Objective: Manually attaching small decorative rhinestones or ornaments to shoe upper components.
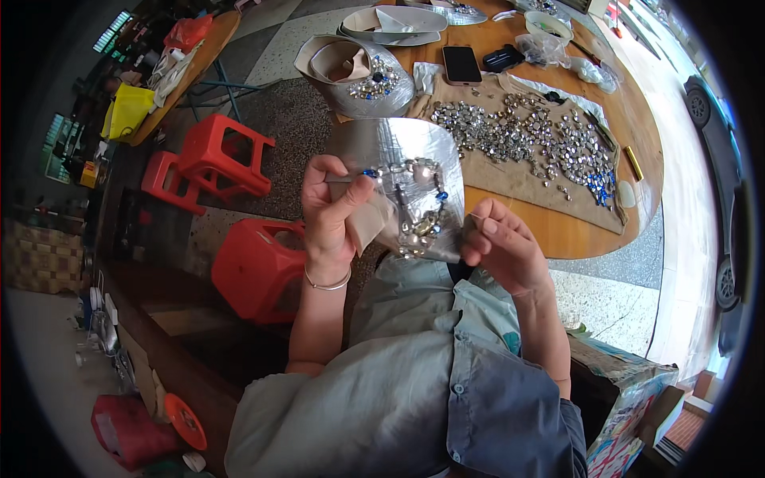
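My left hand grips the left side of a shiny silver sheet, thumb on top, with a beige fabric flap beside it. Clear and blue rhinestones form a looped pattern on the sheet. At the sheet's lower right edge, my right hand is closed in a pinch; what its fingertips hold is too small to make out. Beyond the hands, many loose clear stones and a patch of blue ones lie on a brown cloth.
The wooden table also carries a curled silver piece with stones, a phone, plastic bags and a round bowl. Red stools stand on the floor at left. A patterned box is at lower right.
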`<action>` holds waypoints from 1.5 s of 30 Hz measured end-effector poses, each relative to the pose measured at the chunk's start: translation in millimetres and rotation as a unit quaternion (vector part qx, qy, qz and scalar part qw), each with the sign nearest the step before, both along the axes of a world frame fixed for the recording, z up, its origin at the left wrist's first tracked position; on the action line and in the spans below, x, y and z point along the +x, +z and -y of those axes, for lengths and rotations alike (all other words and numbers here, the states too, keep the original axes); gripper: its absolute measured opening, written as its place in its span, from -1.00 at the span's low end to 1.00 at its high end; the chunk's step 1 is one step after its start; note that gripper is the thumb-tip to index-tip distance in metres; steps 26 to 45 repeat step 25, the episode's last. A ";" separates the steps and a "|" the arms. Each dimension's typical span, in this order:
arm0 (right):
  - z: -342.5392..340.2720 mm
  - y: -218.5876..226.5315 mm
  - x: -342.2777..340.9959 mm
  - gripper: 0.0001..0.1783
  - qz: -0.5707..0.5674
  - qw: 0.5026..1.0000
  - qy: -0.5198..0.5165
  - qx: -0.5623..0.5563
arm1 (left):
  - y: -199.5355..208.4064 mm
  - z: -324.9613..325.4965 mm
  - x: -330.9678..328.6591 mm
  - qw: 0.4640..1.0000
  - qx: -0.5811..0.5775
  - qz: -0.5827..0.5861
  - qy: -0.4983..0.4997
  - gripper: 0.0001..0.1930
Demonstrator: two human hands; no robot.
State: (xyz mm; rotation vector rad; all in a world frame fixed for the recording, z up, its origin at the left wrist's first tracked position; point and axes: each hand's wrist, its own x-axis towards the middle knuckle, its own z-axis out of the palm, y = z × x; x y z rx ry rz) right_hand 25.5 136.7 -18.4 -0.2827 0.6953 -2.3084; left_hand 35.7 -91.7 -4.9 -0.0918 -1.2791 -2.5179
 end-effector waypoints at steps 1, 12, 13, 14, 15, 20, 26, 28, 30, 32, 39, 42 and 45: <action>-8.8 -1.7 -1.4 -0.92 0.001 1.000 0.001 0.001 | 4.8 -3.9 0.8 0.999 0.014 0.027 -0.010 -0.70; -20.5 2.9 1.6 -0.86 -0.183 0.968 -0.109 0.130 | 11.8 -22.5 -0.5 0.903 -0.256 -0.085 0.334 -0.73; -25.7 6.6 -3.1 -0.85 -0.182 0.943 -0.147 0.237 | 20.1 -11.9 -1.7 0.943 -0.244 -0.039 0.221 -0.72; -31.0 8.5 -18.1 -0.86 -0.174 0.923 -0.221 0.263 | 26.8 1.4 -0.6 0.968 -0.228 0.010 0.104 -0.71; -42.7 12.7 -35.8 -0.86 -0.186 0.925 -0.246 0.223 | 28.5 7.8 -2.8 0.977 -0.212 0.026 0.024 -0.70; -31.3 90.0 -98.5 -0.81 -0.361 0.869 -0.323 0.104 | 14.1 -17.8 5.2 0.966 -0.225 0.084 -0.098 -0.70; 5.4 126.0 -109.3 -0.35 -0.452 0.544 -0.351 0.614 | 2.1 -31.5 0.7 0.995 -0.026 0.097 0.013 -0.60; 5.4 126.0 -109.3 -0.35 -0.452 0.544 -0.351 0.614 | 2.1 -31.5 0.7 0.995 -0.026 0.097 0.013 -0.60; 5.4 126.0 -109.3 -0.35 -0.452 0.544 -0.351 0.614 | 2.1 -31.5 0.7 0.995 -0.026 0.097 0.013 -0.60; 5.4 126.0 -109.3 -0.35 -0.452 0.544 -0.351 0.614 | 2.1 -31.5 0.7 0.995 -0.026 0.097 0.013 -0.60; 5.4 126.0 -109.3 -0.35 -0.452 0.544 -0.351 0.614 | 2.1 -31.5 0.7 0.995 -0.026 0.097 0.013 -0.60; 5.4 126.0 -109.3 -0.35 -0.452 0.544 -0.351 0.614 | 2.1 -31.5 0.7 0.995 -0.026 0.097 0.013 -0.60; 5.4 126.0 -109.3 -0.35 -0.452 0.544 -0.351 0.614 | 2.1 -31.5 0.7 0.995 -0.026 0.097 0.013 -0.60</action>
